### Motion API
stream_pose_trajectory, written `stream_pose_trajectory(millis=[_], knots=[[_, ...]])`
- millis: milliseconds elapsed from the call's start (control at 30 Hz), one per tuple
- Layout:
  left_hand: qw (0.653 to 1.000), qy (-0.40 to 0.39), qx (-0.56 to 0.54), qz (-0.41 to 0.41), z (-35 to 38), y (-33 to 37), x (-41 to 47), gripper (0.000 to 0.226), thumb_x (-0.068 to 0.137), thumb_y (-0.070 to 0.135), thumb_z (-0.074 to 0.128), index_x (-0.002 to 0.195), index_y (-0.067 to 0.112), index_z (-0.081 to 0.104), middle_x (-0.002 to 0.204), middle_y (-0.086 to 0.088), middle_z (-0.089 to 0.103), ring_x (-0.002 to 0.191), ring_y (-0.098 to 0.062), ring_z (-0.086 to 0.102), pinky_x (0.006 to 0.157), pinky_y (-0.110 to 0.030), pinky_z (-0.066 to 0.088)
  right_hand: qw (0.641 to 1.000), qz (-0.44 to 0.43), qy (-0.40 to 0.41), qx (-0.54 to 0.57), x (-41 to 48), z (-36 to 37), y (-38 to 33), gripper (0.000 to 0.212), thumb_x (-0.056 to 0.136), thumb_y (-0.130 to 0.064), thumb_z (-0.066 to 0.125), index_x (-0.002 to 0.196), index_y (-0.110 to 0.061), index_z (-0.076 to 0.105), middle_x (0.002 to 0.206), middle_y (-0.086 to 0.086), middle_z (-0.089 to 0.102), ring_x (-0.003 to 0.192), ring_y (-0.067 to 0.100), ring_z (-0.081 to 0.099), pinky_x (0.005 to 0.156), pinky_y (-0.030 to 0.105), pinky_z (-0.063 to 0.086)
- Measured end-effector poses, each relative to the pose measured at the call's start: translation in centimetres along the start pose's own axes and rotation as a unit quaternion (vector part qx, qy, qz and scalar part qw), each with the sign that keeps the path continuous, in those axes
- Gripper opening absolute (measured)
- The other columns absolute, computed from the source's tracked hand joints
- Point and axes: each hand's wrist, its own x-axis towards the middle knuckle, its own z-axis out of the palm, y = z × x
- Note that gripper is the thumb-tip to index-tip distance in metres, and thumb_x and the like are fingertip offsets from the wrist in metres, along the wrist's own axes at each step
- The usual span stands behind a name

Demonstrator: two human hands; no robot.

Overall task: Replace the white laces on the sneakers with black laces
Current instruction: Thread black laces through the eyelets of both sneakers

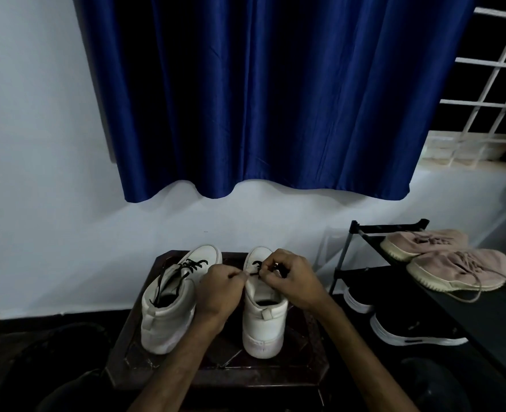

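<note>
Lacing the right sneaker (pixel 263 316) on the worktop (pixel 222 362): we pinch its black lace (pixel 257 265) in left hand (pixel 220 285) and right hand (pixel 287 278), fingers curled, near the toe-end eyelets. Left sneaker (pixel 168 307): black-laced, ends loose. Remaining: upper eyelets, tying.

left hand (pixel 220 288), right hand (pixel 290 281): pinch black lace (pixel 256 265) | right sneaker (pixel 263 325) | left sneaker (pixel 162 322): black-laced

2 white sneakers (pixel 213 295) with black laces (pixel 186 267), blue curtain (pixel 263 93), pink shoes (pixel 442 260).

Smooth matt white sneakers (pixel 213 295); satiny curtain (pixel 260 93); knit pink shoes (pixel 442 260).
</note>
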Motion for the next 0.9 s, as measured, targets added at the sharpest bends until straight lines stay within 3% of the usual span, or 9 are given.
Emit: stream_pose_trajectory(millis=[233,400,500,667,800,900], knots=[[1.0,-0.009,-0.005,0.008,0.1,0.0,-0.4,0.037,0.078,0.048,0.051,0.076,0.019,0.072,0.068,0.004,0.072,0.072,-0.016,0.07,0.072,-0.044,0.058,0.995,-0.038,-0.022,-0.094,0.5,-0.4,-0.7,0.005,0.081,-0.032,0.068,0.082,-0.027,0.067,0.085,-0.012,0.059,0.076,0.004,0.057,0.069,0.024,0.047],[0.999,-0.004,-0.023,0.024,0.4,-0.4,-0.7,0.012,0.091,0.016,0.061,0.084,0.02,0.071,0.076,0.005,0.073,0.072,-0.012,0.07,0.066,-0.045,0.06,0.991,-0.068,-0.048,-0.109,0.7,-0.8,-0.9,0.008,0.082,-0.032,0.064,0.083,-0.024,0.066,0.083,-0.012,0.056,0.073,0.005,0.054,0.069,0.03,0.048],[0.998,0.004,-0.053,0.014,1.0,-0.1,-1.2,0.008,0.088,0.019,0.068,0.08,0.021,0.069,0.075,0.004,0.072,0.069,-0.014,0.071,0.055,-0.046,0.06,0.992,-0.061,-0.031,-0.11,0.4,-1.2,-0.5,0.01,0.089,-0.028,0.065,0.087,-0.02,0.069,0.087,-0.008,0.059,0.083,0.008,0.054,0.077,0.028,0.046],[0.997,-0.001,-0.074,0.017,2.6,0.1,-1.8,0.007,0.076,0.034,0.057,0.078,0.027,0.057,0.079,0.005,0.07,0.072,-0.016,0.072,0.058,-0.047,0.06,0.993,-0.002,0.001,-0.116,-2.0,-1.1,-0.5,0.042,0.083,-0.066,0.049,0.097,-0.028,0.06,0.097,-0.015,0.056,0.098,0.009,0.049,0.087,0.025,0.039],[0.964,-0.053,-0.256,-0.055,2.4,-0.6,-3.0,0.012,0.097,0.011,0.053,0.085,0.009,0.053,0.097,-0.01,0.071,0.083,-0.022,0.073,0.058,-0.041,0.059,1.0,0.017,0.0,-0.02,-3.4,-1.3,-0.2,0.031,0.082,-0.05,0.067,0.105,-0.032,0.059,0.102,-0.024,0.055,0.107,0.005,0.052,0.092,0.029,0.046],[0.928,-0.042,-0.36,-0.082,1.8,-1.7,-4.3,0.014,0.099,0.006,0.049,0.085,0.003,0.051,0.104,-0.015,0.072,0.094,-0.025,0.072,0.067,-0.038,0.059,0.997,0.035,-0.009,0.069,-3.6,-0.9,0.3,0.028,0.08,-0.038,0.071,0.104,-0.036,0.059,0.112,-0.016,0.059,0.113,0.012,0.058,0.097,0.04,0.049]])
